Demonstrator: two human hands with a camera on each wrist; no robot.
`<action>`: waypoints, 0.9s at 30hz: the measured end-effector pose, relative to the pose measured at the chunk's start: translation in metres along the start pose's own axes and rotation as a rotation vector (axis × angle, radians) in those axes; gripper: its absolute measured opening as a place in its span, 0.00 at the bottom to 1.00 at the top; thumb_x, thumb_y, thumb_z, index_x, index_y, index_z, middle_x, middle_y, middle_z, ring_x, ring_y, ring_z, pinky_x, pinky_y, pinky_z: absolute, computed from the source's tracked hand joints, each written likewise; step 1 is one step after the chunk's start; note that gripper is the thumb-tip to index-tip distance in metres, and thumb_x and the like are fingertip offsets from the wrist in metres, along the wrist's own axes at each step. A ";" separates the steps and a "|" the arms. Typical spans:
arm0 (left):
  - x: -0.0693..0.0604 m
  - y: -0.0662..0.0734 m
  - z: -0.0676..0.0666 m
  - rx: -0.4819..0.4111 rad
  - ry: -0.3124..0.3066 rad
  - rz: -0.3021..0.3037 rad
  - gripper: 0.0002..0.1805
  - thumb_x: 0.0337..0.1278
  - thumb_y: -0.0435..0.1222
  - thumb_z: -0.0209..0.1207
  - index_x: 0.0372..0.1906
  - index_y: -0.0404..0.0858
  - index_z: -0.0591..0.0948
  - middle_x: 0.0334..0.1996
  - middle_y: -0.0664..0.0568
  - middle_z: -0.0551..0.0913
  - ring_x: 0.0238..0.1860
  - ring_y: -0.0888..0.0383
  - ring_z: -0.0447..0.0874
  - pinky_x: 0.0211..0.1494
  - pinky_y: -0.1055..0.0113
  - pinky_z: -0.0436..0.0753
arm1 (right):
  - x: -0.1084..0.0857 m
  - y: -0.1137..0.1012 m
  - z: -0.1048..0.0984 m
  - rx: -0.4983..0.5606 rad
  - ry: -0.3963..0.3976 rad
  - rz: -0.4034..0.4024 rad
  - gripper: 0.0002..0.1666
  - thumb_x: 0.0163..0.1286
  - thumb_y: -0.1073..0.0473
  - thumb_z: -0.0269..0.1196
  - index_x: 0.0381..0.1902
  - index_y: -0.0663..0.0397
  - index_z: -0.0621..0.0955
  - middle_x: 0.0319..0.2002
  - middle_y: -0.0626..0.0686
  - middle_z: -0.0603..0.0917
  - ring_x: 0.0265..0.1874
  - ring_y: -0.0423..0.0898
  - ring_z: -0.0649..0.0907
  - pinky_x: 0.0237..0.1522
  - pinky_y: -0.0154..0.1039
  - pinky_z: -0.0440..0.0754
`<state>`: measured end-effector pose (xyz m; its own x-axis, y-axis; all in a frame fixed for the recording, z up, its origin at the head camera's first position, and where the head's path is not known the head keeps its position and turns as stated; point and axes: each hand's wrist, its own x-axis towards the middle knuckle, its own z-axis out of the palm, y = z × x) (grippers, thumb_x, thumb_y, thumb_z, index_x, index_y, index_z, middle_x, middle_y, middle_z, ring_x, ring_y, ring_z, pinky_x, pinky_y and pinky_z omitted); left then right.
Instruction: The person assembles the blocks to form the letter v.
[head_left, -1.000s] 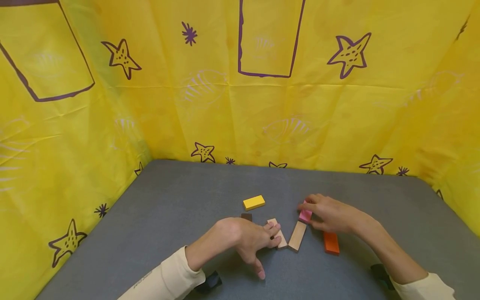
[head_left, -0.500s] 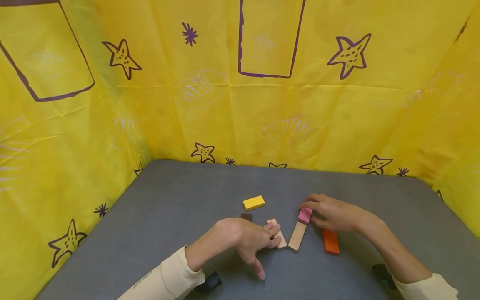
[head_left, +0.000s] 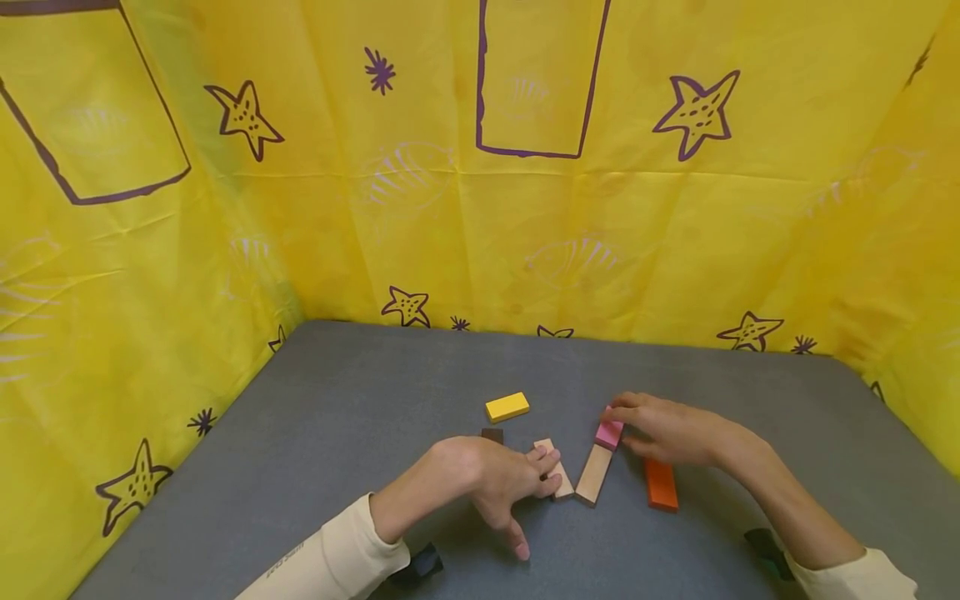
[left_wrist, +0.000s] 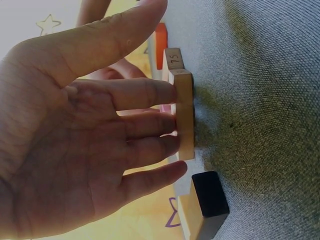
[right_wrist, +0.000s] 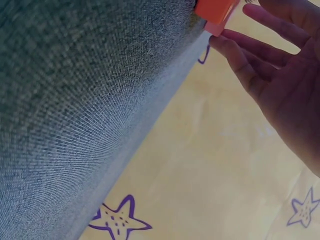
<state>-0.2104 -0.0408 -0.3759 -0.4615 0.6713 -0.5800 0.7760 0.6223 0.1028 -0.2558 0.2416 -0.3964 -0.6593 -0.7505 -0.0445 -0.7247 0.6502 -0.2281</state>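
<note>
My left hand rests straight fingertips on a pale wooden block, its thumb spread away; the left wrist view shows the fingertips against this block's side. A second pale block meets it at the near end, forming a V. Beyond that second block, a pink block continues its line. My right hand bends its fingers over the pink block's far end, thumb by its right side. An orange block lies below the right hand; in the right wrist view it partly hides the pink block.
A yellow block lies farther back on the grey table. A dark brown block shows partly behind the left hand. Yellow cloth with starfish drawings hangs behind and on both sides.
My right fingers shifted slightly off the pink block's far end, then came back onto it. The pink block slid a touch toward me. The left hand has stayed in place.
</note>
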 end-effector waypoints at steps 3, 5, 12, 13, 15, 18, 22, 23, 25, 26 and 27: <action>0.000 0.000 0.000 0.008 0.000 0.000 0.54 0.59 0.63 0.67 0.85 0.55 0.54 0.87 0.54 0.41 0.87 0.57 0.42 0.83 0.66 0.63 | 0.000 -0.001 0.000 -0.006 -0.005 -0.005 0.22 0.72 0.64 0.65 0.63 0.58 0.82 0.61 0.62 0.82 0.59 0.61 0.83 0.59 0.60 0.83; -0.001 0.000 0.001 0.004 0.002 -0.004 0.54 0.59 0.63 0.67 0.85 0.55 0.54 0.87 0.54 0.41 0.87 0.57 0.42 0.82 0.66 0.63 | 0.000 -0.001 -0.001 -0.007 -0.008 -0.004 0.22 0.72 0.64 0.65 0.62 0.58 0.83 0.61 0.62 0.82 0.59 0.61 0.83 0.59 0.60 0.83; -0.001 0.000 0.001 0.011 0.012 -0.003 0.54 0.59 0.63 0.67 0.85 0.55 0.55 0.87 0.54 0.42 0.87 0.57 0.44 0.81 0.67 0.65 | 0.000 -0.002 -0.001 0.004 -0.010 -0.023 0.21 0.72 0.62 0.65 0.62 0.56 0.83 0.61 0.61 0.82 0.59 0.61 0.83 0.59 0.60 0.83; -0.001 0.000 0.001 0.010 0.011 -0.002 0.54 0.58 0.63 0.67 0.85 0.55 0.55 0.87 0.54 0.42 0.87 0.57 0.44 0.82 0.67 0.65 | 0.000 -0.002 -0.001 0.001 -0.008 -0.031 0.21 0.72 0.62 0.65 0.62 0.56 0.83 0.61 0.61 0.82 0.59 0.61 0.83 0.59 0.60 0.83; -0.001 0.001 0.001 0.007 0.011 -0.004 0.54 0.58 0.63 0.68 0.85 0.55 0.55 0.87 0.54 0.42 0.87 0.58 0.43 0.82 0.67 0.64 | 0.000 -0.002 -0.001 0.000 -0.005 -0.039 0.21 0.72 0.62 0.65 0.62 0.56 0.83 0.61 0.61 0.82 0.59 0.61 0.83 0.58 0.60 0.83; -0.001 0.001 0.001 0.008 0.013 0.003 0.54 0.59 0.62 0.67 0.85 0.54 0.56 0.87 0.54 0.43 0.87 0.59 0.44 0.82 0.68 0.64 | 0.000 -0.002 0.000 0.001 -0.010 -0.025 0.21 0.72 0.63 0.65 0.62 0.55 0.83 0.62 0.61 0.82 0.60 0.61 0.83 0.59 0.60 0.82; -0.001 0.001 0.001 0.002 0.010 0.012 0.53 0.60 0.62 0.67 0.84 0.53 0.56 0.87 0.54 0.44 0.87 0.59 0.46 0.82 0.68 0.63 | 0.000 -0.004 0.000 0.003 -0.024 -0.002 0.21 0.72 0.64 0.64 0.62 0.55 0.83 0.63 0.62 0.81 0.61 0.62 0.82 0.60 0.61 0.82; -0.001 0.001 0.001 0.001 0.009 0.012 0.53 0.60 0.62 0.67 0.84 0.53 0.56 0.87 0.54 0.44 0.86 0.59 0.46 0.82 0.68 0.63 | 0.000 -0.004 0.000 0.003 -0.026 -0.001 0.21 0.72 0.64 0.65 0.62 0.56 0.83 0.63 0.62 0.81 0.61 0.62 0.82 0.61 0.61 0.82; 0.000 0.001 0.001 -0.002 0.006 0.011 0.53 0.60 0.62 0.67 0.85 0.53 0.56 0.87 0.54 0.44 0.86 0.59 0.47 0.82 0.68 0.63 | 0.001 -0.004 0.000 0.004 -0.029 0.000 0.21 0.72 0.64 0.65 0.62 0.56 0.83 0.63 0.62 0.81 0.62 0.63 0.82 0.61 0.62 0.81; 0.000 0.000 0.001 -0.002 0.004 0.011 0.53 0.60 0.62 0.67 0.85 0.54 0.56 0.87 0.55 0.43 0.86 0.59 0.47 0.82 0.68 0.63 | 0.001 -0.004 0.000 0.006 -0.032 0.001 0.22 0.72 0.64 0.65 0.62 0.56 0.82 0.63 0.62 0.81 0.62 0.63 0.82 0.61 0.62 0.81; 0.000 0.000 0.001 -0.003 0.002 0.011 0.53 0.60 0.62 0.67 0.85 0.54 0.56 0.87 0.55 0.43 0.86 0.59 0.47 0.82 0.67 0.63 | 0.001 -0.004 0.000 0.009 -0.033 0.002 0.22 0.72 0.63 0.65 0.63 0.56 0.82 0.63 0.62 0.81 0.62 0.63 0.82 0.61 0.62 0.81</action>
<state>-0.2099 -0.0411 -0.3763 -0.4540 0.6788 -0.5773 0.7798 0.6161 0.1112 -0.2532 0.2382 -0.3950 -0.6535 -0.7529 -0.0774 -0.7217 0.6507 -0.2363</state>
